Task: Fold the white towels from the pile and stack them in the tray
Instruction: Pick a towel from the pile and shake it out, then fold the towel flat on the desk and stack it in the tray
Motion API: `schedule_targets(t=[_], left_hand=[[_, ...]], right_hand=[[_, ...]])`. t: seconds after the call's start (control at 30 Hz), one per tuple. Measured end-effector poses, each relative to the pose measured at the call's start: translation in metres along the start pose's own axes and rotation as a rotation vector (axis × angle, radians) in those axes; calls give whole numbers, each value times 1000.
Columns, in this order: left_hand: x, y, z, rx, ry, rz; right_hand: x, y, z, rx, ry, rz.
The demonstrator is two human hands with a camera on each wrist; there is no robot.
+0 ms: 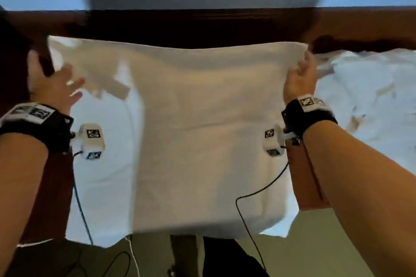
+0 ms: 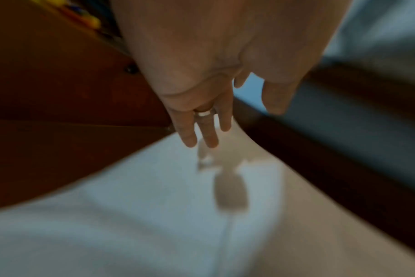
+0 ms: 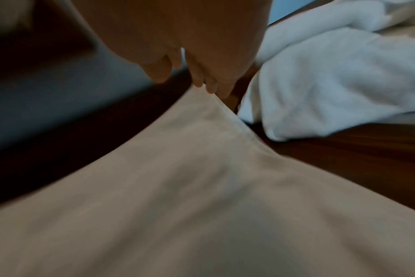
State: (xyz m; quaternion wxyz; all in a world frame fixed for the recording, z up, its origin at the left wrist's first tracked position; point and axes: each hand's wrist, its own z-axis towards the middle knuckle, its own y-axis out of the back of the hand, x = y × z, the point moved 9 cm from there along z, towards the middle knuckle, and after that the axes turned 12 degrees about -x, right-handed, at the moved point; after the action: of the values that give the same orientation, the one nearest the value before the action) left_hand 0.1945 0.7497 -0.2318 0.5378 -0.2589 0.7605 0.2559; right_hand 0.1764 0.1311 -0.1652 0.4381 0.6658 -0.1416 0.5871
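Right hand pinching the far right corner of the towel, fingers curled on the hem. Left hand spread, fingers straight, holding nothing, beside the towel's left edge. Towel spread over the counter; pile just right.
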Motion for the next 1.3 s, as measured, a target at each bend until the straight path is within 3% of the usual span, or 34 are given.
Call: schedule_targets(t=[0.1,0.17,0.23,0.3,0.43,0.6,0.73,0.83,0.93,1.1,1.2,1.3], left_hand=[[75,-31,-66,370,-233,912],[142,-9,-119,548,-268,1367],[180,31,-122,578,-166,1581],[188,46,-121,576,-115,1620],[175,24,-92,531,-205,1612],[147,-13,-52,519,-307,1402],[169,19,-102,552,-282,1483],[199,55,-149,605,-176,1556],[199,54,-137,566,-175,1609],[174,7,-93,527,-322,1506],[173,18,-113,553,-345,1467],[204,68,-163,614,-270,1536]], right_hand=[[-95,-48,-78,484,139,-516],[-155,-36,-129,701,216,-859],[-195,-17,-155,793,192,-1032],[-207,-11,-160,831,222,-1091],[-198,-45,-127,828,300,-1080],[-176,-93,-86,791,319,-1056],[-174,-62,-140,708,305,-1073],[-197,-17,-192,767,230,-1070],[-206,-14,-183,792,243,-1089],[-187,-63,-135,748,267,-1016],[-177,-53,-150,695,312,-1050],[-191,-8,-200,670,278,-1053]])
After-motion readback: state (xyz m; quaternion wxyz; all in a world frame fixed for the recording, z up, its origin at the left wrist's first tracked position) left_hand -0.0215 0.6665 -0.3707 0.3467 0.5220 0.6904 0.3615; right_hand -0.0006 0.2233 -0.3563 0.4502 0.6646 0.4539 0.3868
